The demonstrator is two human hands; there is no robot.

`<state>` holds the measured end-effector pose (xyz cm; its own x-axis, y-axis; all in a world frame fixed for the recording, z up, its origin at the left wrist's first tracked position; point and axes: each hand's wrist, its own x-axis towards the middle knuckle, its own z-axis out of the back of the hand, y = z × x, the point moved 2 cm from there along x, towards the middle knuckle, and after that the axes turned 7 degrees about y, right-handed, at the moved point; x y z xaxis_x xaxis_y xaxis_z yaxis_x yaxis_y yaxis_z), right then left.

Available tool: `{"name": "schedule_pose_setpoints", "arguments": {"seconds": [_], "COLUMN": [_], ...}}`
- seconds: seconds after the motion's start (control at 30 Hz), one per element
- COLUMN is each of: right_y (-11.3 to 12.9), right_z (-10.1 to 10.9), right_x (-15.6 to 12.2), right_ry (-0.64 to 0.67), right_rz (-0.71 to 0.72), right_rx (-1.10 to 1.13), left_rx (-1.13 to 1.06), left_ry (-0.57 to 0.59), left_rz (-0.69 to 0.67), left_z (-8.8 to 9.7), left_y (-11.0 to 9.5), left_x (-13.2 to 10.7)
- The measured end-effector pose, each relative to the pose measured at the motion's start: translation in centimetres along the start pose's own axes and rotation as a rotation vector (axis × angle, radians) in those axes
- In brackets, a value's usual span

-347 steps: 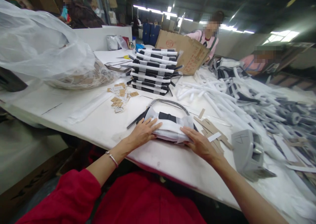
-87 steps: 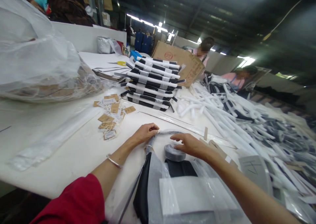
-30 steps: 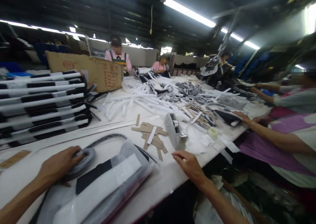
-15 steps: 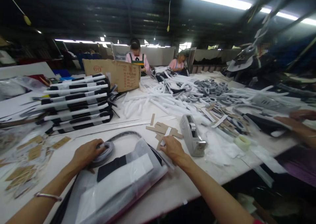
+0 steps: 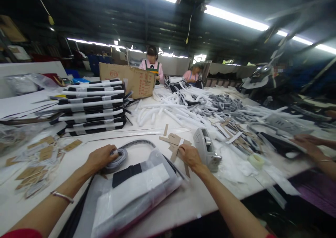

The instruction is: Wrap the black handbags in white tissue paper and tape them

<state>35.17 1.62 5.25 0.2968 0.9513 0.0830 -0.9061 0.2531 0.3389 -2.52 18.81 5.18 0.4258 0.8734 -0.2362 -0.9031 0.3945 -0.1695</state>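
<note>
My left hand (image 5: 103, 158) is closed on a coiled strap (image 5: 118, 160) in grey wrapping, at the upper left edge of a bag in clear plastic (image 5: 141, 192). The strap's loose end arcs over to the bag's far corner. The bag lies flat, with a white sheet and a black panel showing through the film. My right hand (image 5: 190, 156) is over the brown cardboard strips (image 5: 172, 140), fingertips pinched together. A cardboard strip (image 5: 187, 170) shows beneath its palm and seems to be in its grip; the fingers partly hide it. Just to its right stands a grey tape dispenser (image 5: 206, 147).
Black bundles with white tubes (image 5: 97, 105) are stacked at the left, before a cardboard box (image 5: 140, 84). Paper tags (image 5: 46, 152) lie near left. White foam tubes (image 5: 173, 113) and a tape roll (image 5: 256, 161) are beyond. A co-worker's hands (image 5: 312, 150) work at the right.
The view has swung slightly left. My right hand has shifted a little away and to the right, onto the cardboard strips. My left hand stays on the coiled strap.
</note>
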Motion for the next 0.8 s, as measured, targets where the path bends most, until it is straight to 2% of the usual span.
{"name": "schedule_pose_setpoints", "arguments": {"seconds": [0.1,0.17,0.2,0.27,0.37,0.43,0.5,0.57,0.67,0.8], "right_y": [-0.7,-0.7,-0.6,0.1,2.0,3.3,4.2,4.5,4.8,5.8], "right_z": [2.7,4.9,5.9,7.3,8.2,8.4,8.6,8.8,9.1,8.8], "right_x": [-0.4,-1.4,-2.1,-4.0,-7.2,-9.4,-11.4,-13.2,-15.5,-17.9], "right_ry": [-0.147,-0.302,-0.365,-0.399,-0.277,-0.213,-0.172,-0.139,-0.062,0.162], "right_rz": [0.013,0.043,0.05,0.029,-0.036,-0.043,-0.04,-0.024,0.012,0.042], "right_rx": [0.065,0.233,0.371,0.705,1.115,1.282,1.376,1.406,1.453,1.758], "left_rx": [-0.089,-0.121,-0.127,-0.144,-0.157,-0.143,-0.164,-0.243,-0.506,-0.857], "left_ry": [-0.039,-0.14,-0.204,-0.334,-0.483,-0.507,-0.423,-0.25,0.088,0.553], "left_rz": [-0.075,-0.124,-0.164,-0.319,-0.621,-0.759,-0.806,-0.82,-0.798,-0.865], "left_z": [1.2,2.8,3.8,5.6,7.4,7.6,7.0,5.9,4.1,2.9], "left_y": [0.7,-0.3,-1.5,-5.5,-13.8,-19.0,-22.9,-25.2,-26.2,-26.2], "left_x": [0.5,0.1,-0.5,-2.7,-7.6,-10.8,-13.2,-14.6,-15.5,-16.9]}}
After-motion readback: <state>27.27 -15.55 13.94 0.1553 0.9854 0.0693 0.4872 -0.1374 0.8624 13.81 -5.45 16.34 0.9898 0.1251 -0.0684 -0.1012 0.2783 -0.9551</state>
